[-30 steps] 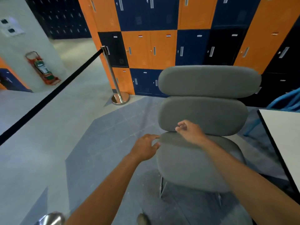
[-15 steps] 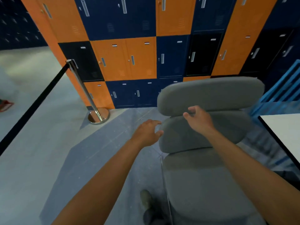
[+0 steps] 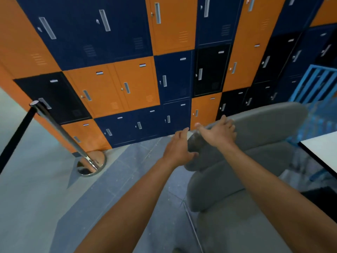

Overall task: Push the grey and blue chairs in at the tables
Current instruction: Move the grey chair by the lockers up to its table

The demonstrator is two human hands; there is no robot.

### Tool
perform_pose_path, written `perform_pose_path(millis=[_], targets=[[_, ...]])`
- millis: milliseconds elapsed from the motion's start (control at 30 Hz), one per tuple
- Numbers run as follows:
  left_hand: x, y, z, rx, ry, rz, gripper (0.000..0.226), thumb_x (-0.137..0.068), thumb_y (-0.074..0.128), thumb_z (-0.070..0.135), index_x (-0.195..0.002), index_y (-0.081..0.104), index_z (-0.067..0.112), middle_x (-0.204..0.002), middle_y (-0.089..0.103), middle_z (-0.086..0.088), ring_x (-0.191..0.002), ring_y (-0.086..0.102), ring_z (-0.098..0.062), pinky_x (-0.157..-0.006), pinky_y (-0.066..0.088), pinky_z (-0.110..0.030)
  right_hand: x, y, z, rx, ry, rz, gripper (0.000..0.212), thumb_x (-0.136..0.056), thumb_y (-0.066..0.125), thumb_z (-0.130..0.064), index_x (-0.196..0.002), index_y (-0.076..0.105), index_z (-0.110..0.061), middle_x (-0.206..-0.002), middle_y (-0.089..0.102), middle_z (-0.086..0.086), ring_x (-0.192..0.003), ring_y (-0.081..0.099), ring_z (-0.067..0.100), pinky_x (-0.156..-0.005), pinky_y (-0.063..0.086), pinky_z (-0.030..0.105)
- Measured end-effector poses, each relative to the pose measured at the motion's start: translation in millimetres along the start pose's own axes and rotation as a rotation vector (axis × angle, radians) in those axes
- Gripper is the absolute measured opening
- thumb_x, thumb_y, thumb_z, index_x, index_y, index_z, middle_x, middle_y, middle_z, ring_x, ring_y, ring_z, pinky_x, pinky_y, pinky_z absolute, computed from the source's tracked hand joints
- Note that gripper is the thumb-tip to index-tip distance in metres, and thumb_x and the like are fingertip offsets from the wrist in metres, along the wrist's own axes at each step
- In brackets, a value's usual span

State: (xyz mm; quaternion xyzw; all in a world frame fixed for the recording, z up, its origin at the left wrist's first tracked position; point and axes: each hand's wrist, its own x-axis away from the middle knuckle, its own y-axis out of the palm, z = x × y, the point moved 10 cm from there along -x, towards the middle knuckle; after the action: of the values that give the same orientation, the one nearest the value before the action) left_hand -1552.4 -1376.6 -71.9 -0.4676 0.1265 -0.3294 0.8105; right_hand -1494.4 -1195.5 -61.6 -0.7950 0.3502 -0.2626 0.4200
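Observation:
The grey chair (image 3: pixel 264 125), with a backrest of stacked padded cushions, stands at the right with its seat at the bottom right. My right hand (image 3: pixel 219 133) lies over the left end of the top cushion, fingers spread across its upper edge. My left hand (image 3: pixel 177 147) cups the same cushion's left tip, thumb underneath. Part of a blue slatted chair (image 3: pixel 317 86) shows behind the grey one at the right edge. A white table (image 3: pixel 322 148) with a dark rim comes in from the right, close to the grey chair.
A wall of orange, blue and black lockers (image 3: pixel 138 83) fills the back. A chrome barrier post (image 3: pixel 60 132) with a round base (image 3: pixel 92 164) and a black belt stands on the left. Grey floor lies between the post and the chair.
Both hands rose from the middle cushion to the top cushion's left end. The view swung closer and to the right, and the chair now looks tilted.

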Motion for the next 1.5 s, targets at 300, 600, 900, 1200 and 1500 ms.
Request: perform_pose_path(millis=[300,600,900,1200,1500], targets=[[-65,29,16,0.119,0.048,-0.144,0.100,-0.077,0.082,0.029,-0.156,0.020,0.023,-0.145,0.049,-0.011,-0.130,0.051,-0.034,-0.100,0.049,-0.053,-33,29,4,-0.146,0.258,0.017,0.145,-0.073,0.061,-0.084,-0.155,-0.026,-0.003,-0.163,-0.028,0.022,-0.153,-0.004,0.050,-0.121,0.021,0.058],[-79,45,11,0.241,0.094,-0.215,0.060,-0.075,0.078,0.039,-0.123,0.045,0.027,-0.111,0.067,-0.007,-0.097,0.066,-0.029,-0.078,0.059,-0.047,-31,44,13,-0.320,0.521,0.067,0.123,-0.083,0.065,-0.030,-0.151,-0.034,-0.005,-0.164,-0.018,0.029,-0.149,0.018,0.053,-0.116,0.034,0.050],[-68,44,5,0.229,0.133,-0.239,0.043,-0.088,0.066,0.031,-0.123,0.044,0.018,-0.111,0.067,-0.011,-0.098,0.066,-0.034,-0.074,0.053,-0.040,-15,54,9,-0.431,0.601,0.105,0.110,-0.091,0.059,-0.023,-0.155,-0.030,-0.010,-0.166,-0.013,0.028,-0.152,0.013,0.049,-0.122,0.026,0.051],[-33,32,-23,0.227,0.143,-0.216,0.046,-0.089,0.068,0.034,-0.124,0.044,0.016,-0.107,0.069,-0.008,-0.091,0.068,-0.030,-0.073,0.058,-0.041,26,74,-14,-0.417,0.599,0.084,0.113,-0.093,0.064,-0.034,-0.156,-0.028,-0.015,-0.167,-0.011,0.024,-0.154,0.013,0.043,-0.124,0.019,0.048],[25,13,-66,0.214,0.105,-0.173,0.043,-0.092,0.064,0.034,-0.124,0.044,0.014,-0.107,0.070,-0.009,-0.091,0.069,-0.029,-0.076,0.060,-0.044,82,103,-50,-0.391,0.516,-0.005,0.112,-0.092,0.061,-0.029,-0.156,-0.029,-0.016,-0.167,-0.012,0.023,-0.153,0.013,0.045,-0.124,0.021,0.050]])
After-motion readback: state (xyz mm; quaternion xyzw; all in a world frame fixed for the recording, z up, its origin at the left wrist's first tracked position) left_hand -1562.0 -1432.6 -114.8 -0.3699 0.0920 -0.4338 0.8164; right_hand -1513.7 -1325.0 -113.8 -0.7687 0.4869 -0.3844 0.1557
